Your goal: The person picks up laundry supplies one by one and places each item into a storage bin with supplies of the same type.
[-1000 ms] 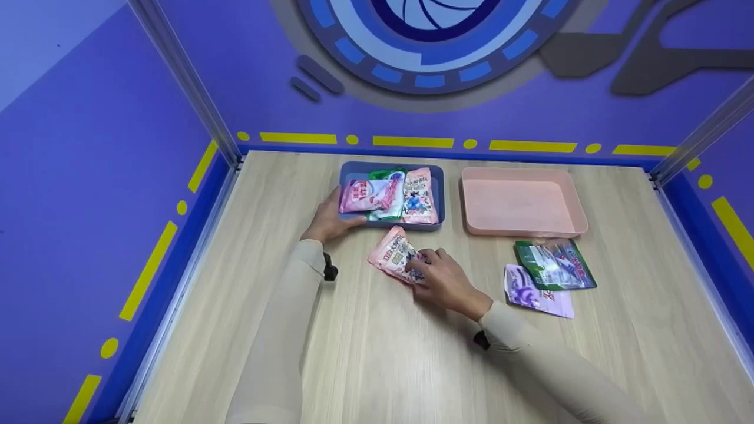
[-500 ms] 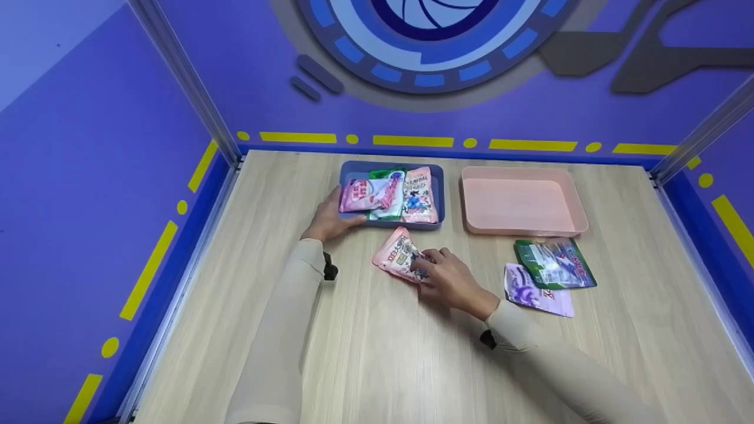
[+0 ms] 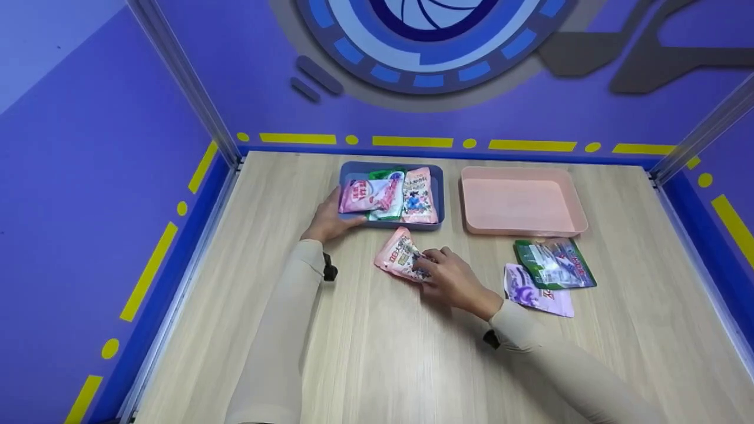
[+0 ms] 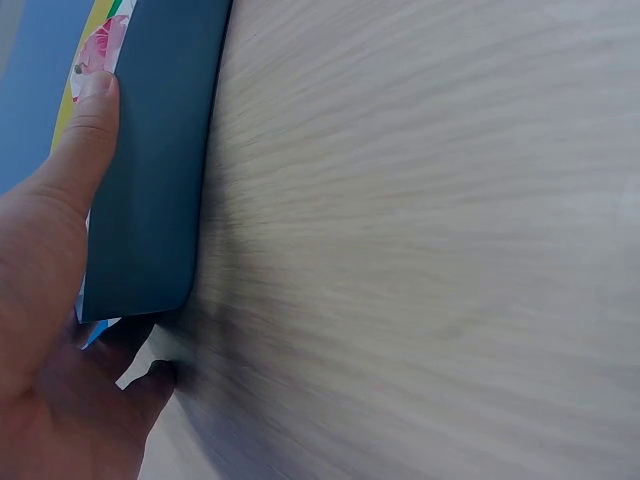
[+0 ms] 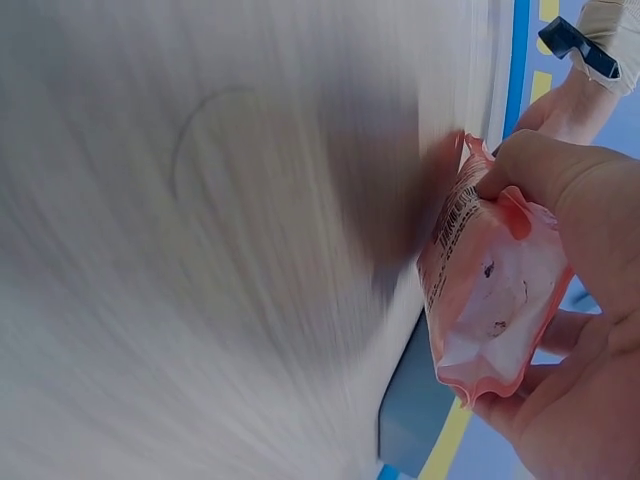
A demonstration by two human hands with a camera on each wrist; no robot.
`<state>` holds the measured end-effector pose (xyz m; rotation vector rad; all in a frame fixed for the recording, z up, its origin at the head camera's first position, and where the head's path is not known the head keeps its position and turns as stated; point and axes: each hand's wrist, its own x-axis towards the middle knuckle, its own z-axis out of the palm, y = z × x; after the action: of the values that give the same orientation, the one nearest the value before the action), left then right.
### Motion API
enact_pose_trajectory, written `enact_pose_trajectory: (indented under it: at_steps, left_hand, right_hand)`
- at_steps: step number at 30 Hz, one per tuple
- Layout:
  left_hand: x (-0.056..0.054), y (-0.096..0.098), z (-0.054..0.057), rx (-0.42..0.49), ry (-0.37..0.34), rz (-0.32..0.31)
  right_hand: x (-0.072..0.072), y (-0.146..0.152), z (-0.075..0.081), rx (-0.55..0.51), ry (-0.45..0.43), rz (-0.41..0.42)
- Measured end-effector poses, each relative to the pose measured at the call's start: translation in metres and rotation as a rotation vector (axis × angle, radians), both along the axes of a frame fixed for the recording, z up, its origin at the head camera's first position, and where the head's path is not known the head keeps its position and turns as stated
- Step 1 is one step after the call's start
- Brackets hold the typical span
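Work booth (image 3: 76, 247), printed purple panels (image 3: 235, 70), metal posts (image 3: 187, 76)

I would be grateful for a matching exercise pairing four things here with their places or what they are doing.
1. Left hand
2. Right hand
3. Pink tray
4. Green packet outside the trays

A. Partly over the purple packet
B. Beside the blue tray, on its right
C. Gripping the blue tray
D. Holding a pink packet

Pairs: 1-C, 2-D, 3-B, 4-A

Tbl (image 3: 400, 359) w/ 2 bins (image 3: 521, 203), pkts (image 3: 548, 301)
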<state>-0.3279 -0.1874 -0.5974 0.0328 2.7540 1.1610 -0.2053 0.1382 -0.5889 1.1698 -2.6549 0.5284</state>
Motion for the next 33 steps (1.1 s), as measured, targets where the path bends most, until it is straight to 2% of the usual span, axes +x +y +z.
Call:
enact_pose_trajectory:
  at_steps: [6,12,28,33]
  left_hand:
    - [-0.0008,-0.0004,-0.0018,0.002,0.014,-0.001]
    - [0.0010,-0.0004,0.0002,0.009,0.031,-0.019]
    - [0.0011,0.0003,0.0006,0.017,-0.011,0.002]
    - [0.0018,-0.0005,0.0015,0.008,-0.017,-0.002]
  right_hand:
    - [-0.0003,0.0018,0.0023,0.011,-0.014,-0.003]
    - [-0.0011,0.0042,0.0042,0.008,0.023,0.009]
    - [-0.0016,0.0082,0.0089,-0.009,-0.006,0.002]
    - [-0.0027,0.0088,0.0095,-0.027,0.012,0.007]
